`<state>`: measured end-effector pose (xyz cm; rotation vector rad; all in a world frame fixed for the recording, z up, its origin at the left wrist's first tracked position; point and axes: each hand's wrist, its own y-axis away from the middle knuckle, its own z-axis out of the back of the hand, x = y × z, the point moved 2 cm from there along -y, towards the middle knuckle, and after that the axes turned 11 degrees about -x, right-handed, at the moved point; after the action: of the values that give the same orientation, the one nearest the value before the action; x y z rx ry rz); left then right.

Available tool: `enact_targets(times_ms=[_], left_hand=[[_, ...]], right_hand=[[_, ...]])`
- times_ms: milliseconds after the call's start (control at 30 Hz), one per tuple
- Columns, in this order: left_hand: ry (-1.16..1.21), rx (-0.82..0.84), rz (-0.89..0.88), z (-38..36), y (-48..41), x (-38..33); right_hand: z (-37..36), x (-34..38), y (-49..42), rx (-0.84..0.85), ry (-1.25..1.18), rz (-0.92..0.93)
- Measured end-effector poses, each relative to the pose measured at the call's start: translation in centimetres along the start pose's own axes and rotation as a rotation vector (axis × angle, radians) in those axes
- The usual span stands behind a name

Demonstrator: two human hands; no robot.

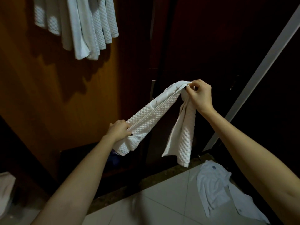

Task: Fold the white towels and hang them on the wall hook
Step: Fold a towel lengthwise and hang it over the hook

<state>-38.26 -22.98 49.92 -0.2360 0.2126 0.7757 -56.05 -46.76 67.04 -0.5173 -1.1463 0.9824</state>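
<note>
Towel work first, from the left: the hanging towels (78, 26) drape in a bunch against the wooden wall (32, 95) at upper left. Whatever holds them is out of view above.

Below and to their right, the left hand (119, 131) has its fingers curled tight round the low end of the towel (151, 114) being folded. This towel is held in mid-air, touching neither wall nor floor. Its long axis climbs from that low end up and rightward to the right hand (200, 95), which pinches the high end between thumb and fingertips. A loose tail drops straight down from the pinch.

The hanging bunch lies up and left of both hands. The left hand looks nearer to it sideways, while the right is already higher.

At lower right a white cloth (215, 187) lies crumpled on the tiled floor (162, 200). It carries a small dark round mark, too small to read. No other writing shows.
</note>
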Motion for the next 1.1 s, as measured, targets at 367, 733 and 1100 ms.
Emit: enact_targets(times_ms=[367,733,1100], left_hand=[[0.226,-0.172,0.180,-0.3,2.3,3.9],[0.719,-0.392,0.459,2.9,2.5,3.6],[0.625,-0.560,-0.008,14.9,0.2,-2.4]], right_hand=[[0.1,-2.6,0.2,-0.082,0.079,-0.169],[-1.6,-0.4,-2.5,-0.132,0.113,-0.179],[-4.0,1.5,1.9,0.467,0.149,0.030]])
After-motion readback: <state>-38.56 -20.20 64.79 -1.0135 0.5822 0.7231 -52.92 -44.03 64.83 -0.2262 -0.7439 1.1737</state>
